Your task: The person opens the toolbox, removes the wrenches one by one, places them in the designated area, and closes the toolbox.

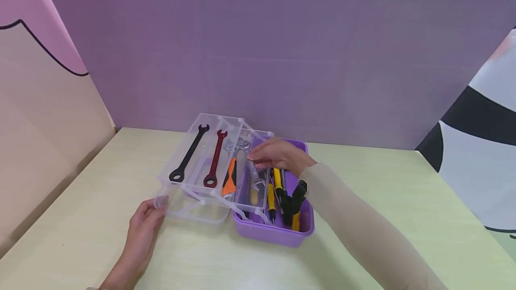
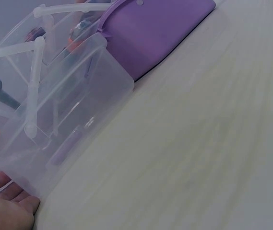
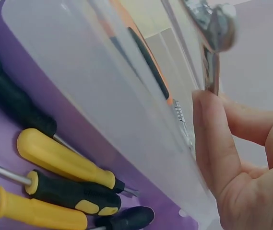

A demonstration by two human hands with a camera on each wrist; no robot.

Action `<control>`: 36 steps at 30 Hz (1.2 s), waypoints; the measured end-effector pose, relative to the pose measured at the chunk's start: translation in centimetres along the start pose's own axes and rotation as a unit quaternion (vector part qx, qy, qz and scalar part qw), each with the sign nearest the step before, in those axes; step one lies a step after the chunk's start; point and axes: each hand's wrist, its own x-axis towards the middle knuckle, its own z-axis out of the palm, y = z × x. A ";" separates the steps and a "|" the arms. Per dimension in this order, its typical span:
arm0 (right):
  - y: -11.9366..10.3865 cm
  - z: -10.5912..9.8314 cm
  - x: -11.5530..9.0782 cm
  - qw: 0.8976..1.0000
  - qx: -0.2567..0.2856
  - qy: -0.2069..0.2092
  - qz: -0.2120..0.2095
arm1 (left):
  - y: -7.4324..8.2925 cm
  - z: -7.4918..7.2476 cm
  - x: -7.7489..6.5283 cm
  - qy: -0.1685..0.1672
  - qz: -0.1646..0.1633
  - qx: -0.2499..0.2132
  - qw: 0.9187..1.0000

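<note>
Silver combination wrench (image 1: 253, 169) pinched in right hand's (image 1: 278, 153) fingers, over purple toolbox's (image 1: 274, 235) lower clear tray (image 1: 251, 206). Left hand (image 1: 141, 225) at clear lid (image 1: 201, 216), left of toolbox; finger grip unclear. Loose pinch could let wrench swivel, drop.

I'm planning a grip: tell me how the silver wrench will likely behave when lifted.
The silver wrench looks like solid metal, so probably stiff and fairly heavy for its size. Its shiny surface may slip in the fingers. With a head at each end, it could swing if pinched off-centre.
</note>
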 end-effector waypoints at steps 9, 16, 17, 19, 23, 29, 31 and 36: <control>0.1 -1.6 -0.7 1.000 0.014 -0.001 -0.008 | 1.0 0.5 -0.1 0.005 -0.050 0.042 0.998; 0.6 -3.4 -1.5 1.000 -0.002 0.021 -0.010 | 0.9 0.9 0.0 0.001 -0.056 0.046 0.997; 0.7 -3.6 -1.6 1.000 -0.007 0.021 -0.011 | 0.9 1.0 0.0 0.001 -0.055 0.045 0.997; 0.9 -4.1 -1.9 1.000 -0.010 0.015 -0.015 | 0.8 1.0 0.0 0.001 -0.054 0.043 0.998; 1.1 -4.9 -2.5 1.000 -0.004 0.007 -0.020 | 0.9 0.8 0.1 -0.001 -0.053 0.038 0.998; 1.4 -5.9 -3.0 1.000 -0.009 0.013 -0.023 | 0.5 0.4 0.2 -0.008 -0.023 0.013 1.000; 1.6 -6.3 -3.1 1.000 -0.012 0.013 -0.021 | 0.4 0.2 0.2 -0.009 -0.016 0.004 1.000; 2.2 -7.4 -3.5 0.999 -0.022 0.016 -0.017 | 0.2 -0.2 0.2 -0.009 -0.016 -0.001 1.000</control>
